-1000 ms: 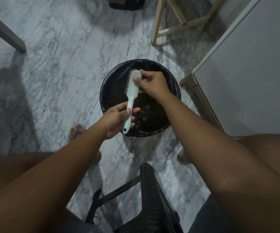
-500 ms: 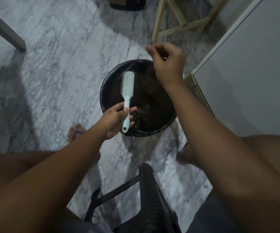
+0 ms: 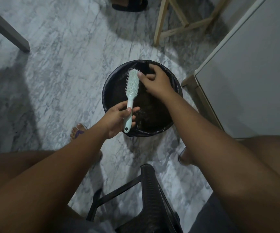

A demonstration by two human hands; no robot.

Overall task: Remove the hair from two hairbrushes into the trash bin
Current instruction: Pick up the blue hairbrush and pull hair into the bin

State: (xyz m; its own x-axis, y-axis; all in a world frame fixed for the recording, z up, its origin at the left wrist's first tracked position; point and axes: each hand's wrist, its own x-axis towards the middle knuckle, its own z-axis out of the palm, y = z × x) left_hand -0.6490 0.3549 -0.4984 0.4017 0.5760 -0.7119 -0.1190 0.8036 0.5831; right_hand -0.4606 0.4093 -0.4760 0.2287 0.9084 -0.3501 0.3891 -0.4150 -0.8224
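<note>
Mint-green plastic hairbrush is held at the frame's centre, above the round black-lined trash bin on the grey marble floor. Left grip (a bare hand) is clamped on its handle. Right grip curls at the head's upper right, thumb on the rim; whether it pinches hair, I cannot tell.

Head view, single, wide-angle: worn on the head, faces steeply down and forward over both thighs; near range, forearms fill the foreground; bin centred on marble floor.
</note>
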